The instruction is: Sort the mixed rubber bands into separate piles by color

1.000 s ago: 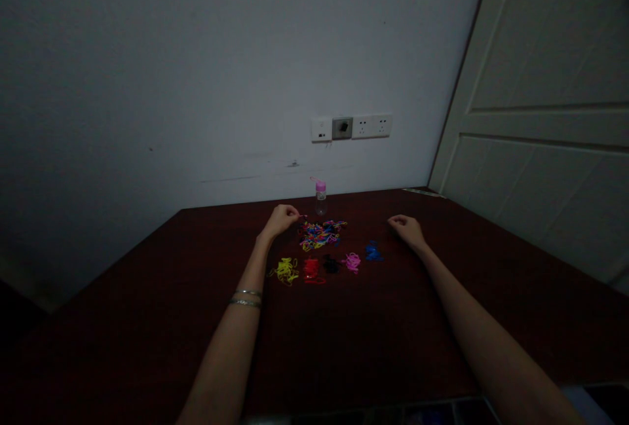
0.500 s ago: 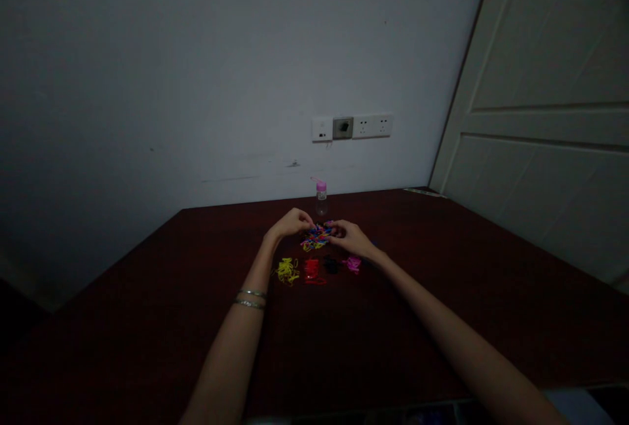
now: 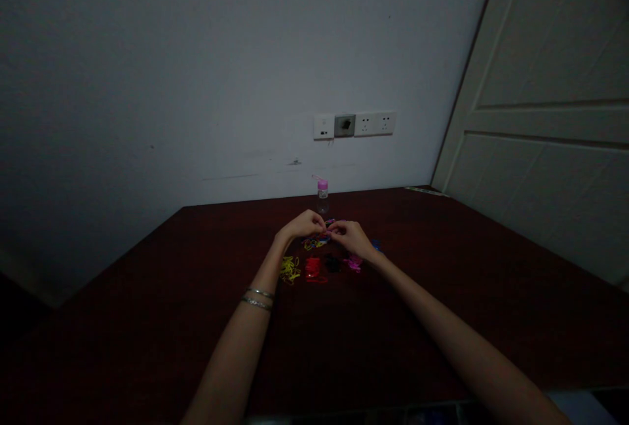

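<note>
Above a mixed pile of coloured rubber bands (image 3: 314, 242), my two hands meet with their fingertips nearly touching. My left hand (image 3: 305, 222) is closed in a pinch, with a small pink rubber band (image 3: 327, 232) at its fingertips. My right hand (image 3: 351, 238) pinches at the same band from the other side. Both hands cover much of the pile. Nearer to me lie sorted heaps of yellow bands (image 3: 289, 270), red bands (image 3: 313, 269), black bands (image 3: 333, 263) and pink bands (image 3: 352, 263). Some blue bands (image 3: 376, 245) show behind my right wrist, partly hidden.
A small clear bottle with a pink cap (image 3: 322, 194) stands behind the pile, near the wall. The dark red table (image 3: 171, 294) reaches back to the wall, which carries a row of sockets (image 3: 354, 125). A pale panelled door (image 3: 545, 124) is on the right.
My right hand has come left from beyond the blue bands to the pile. My left hand has moved right with the pink band, and the fingertips now meet.
</note>
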Demonstrator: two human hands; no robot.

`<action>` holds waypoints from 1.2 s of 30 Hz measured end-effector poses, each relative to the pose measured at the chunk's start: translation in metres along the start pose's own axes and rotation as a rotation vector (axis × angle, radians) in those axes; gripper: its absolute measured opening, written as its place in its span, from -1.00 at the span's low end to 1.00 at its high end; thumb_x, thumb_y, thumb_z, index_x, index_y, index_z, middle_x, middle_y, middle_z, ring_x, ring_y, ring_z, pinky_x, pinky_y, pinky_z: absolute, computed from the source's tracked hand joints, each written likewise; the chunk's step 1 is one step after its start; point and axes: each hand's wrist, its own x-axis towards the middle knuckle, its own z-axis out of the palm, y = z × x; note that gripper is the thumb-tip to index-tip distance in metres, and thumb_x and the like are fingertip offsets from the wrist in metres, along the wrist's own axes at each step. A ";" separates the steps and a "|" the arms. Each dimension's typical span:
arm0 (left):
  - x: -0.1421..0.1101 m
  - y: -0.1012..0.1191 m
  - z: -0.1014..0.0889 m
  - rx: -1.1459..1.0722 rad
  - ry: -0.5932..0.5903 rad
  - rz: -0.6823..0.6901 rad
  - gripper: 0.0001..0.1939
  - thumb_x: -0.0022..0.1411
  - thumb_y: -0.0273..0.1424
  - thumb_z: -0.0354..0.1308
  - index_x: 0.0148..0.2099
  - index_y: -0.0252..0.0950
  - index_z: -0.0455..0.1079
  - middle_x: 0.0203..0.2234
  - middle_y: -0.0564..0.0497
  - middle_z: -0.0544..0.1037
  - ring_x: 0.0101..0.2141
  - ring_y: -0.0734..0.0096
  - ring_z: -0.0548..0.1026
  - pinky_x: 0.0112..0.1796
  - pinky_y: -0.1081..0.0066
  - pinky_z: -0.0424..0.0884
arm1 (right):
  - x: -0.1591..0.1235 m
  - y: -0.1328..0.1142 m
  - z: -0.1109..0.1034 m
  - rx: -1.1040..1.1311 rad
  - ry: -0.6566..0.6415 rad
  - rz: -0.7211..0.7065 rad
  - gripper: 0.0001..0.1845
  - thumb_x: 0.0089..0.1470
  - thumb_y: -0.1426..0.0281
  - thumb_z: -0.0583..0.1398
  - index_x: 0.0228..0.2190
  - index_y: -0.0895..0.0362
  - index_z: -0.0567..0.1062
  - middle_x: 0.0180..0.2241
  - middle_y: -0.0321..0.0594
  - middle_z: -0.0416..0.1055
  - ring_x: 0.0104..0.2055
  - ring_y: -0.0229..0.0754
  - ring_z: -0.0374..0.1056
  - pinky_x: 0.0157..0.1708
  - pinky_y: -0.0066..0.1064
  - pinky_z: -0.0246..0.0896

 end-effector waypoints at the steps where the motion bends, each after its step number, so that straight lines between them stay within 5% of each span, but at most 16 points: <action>1: 0.000 0.000 0.000 0.001 0.005 0.006 -0.76 -0.12 -0.44 0.09 -0.39 -0.45 0.50 -0.68 0.08 0.37 -0.64 0.60 0.21 -0.60 0.55 0.10 | 0.000 0.000 -0.001 0.005 0.002 -0.004 -0.78 -0.07 0.30 0.18 -0.40 0.16 0.56 -0.47 -0.20 0.49 -0.45 -0.22 0.35 -0.45 -0.46 0.18; 11: -0.006 0.002 -0.007 0.012 0.073 -0.011 -0.80 -0.08 -0.47 0.08 -0.40 -0.44 0.48 -0.65 0.05 0.40 -0.62 0.59 0.26 -0.57 0.55 0.15 | 0.002 0.011 -0.015 0.033 0.012 -0.030 -0.77 -0.05 0.32 0.17 -0.34 0.16 0.54 -0.41 -0.20 0.50 -0.40 -0.21 0.37 -0.38 -0.43 0.23; 19: -0.012 0.007 -0.022 -0.022 0.244 -0.041 -0.84 -0.07 -0.48 0.09 -0.43 -0.45 0.45 -0.64 0.04 0.41 -0.61 0.58 0.29 -0.55 0.55 0.17 | 0.005 0.035 -0.041 -0.089 0.191 -0.146 -0.62 -0.08 0.40 0.18 -0.14 0.11 0.46 -0.12 -0.13 0.37 -0.06 -0.13 0.28 -0.05 -0.27 0.17; 27: -0.017 0.023 -0.031 -0.024 0.374 -0.015 -0.81 -0.05 -0.41 0.11 -0.41 -0.45 0.45 -0.67 0.08 0.36 -0.62 0.61 0.23 -0.57 0.55 0.10 | 0.002 0.074 -0.069 -0.181 0.354 -0.056 -0.74 -0.08 0.43 0.09 -0.32 0.16 0.50 -0.27 -0.12 0.41 -0.22 -0.15 0.33 -0.13 -0.27 0.21; 32: -0.016 0.031 -0.027 -0.029 0.319 -0.006 -0.82 -0.06 -0.43 0.11 -0.42 -0.45 0.46 -0.65 0.06 0.39 -0.60 0.59 0.25 -0.55 0.55 0.13 | -0.005 0.096 -0.078 -0.217 0.407 0.063 -0.72 -0.09 0.42 0.06 -0.34 0.18 0.52 -0.28 -0.11 0.44 -0.22 -0.14 0.34 -0.13 -0.29 0.20; 36: -0.007 0.032 -0.008 0.029 0.121 0.004 -0.82 -0.08 -0.46 0.10 -0.43 -0.45 0.48 -0.65 0.05 0.41 -0.60 0.60 0.25 -0.55 0.55 0.14 | -0.010 0.108 -0.077 -0.237 0.411 0.147 -0.70 -0.12 0.44 0.05 -0.35 0.20 0.53 -0.28 -0.11 0.46 -0.22 -0.15 0.35 -0.13 -0.32 0.20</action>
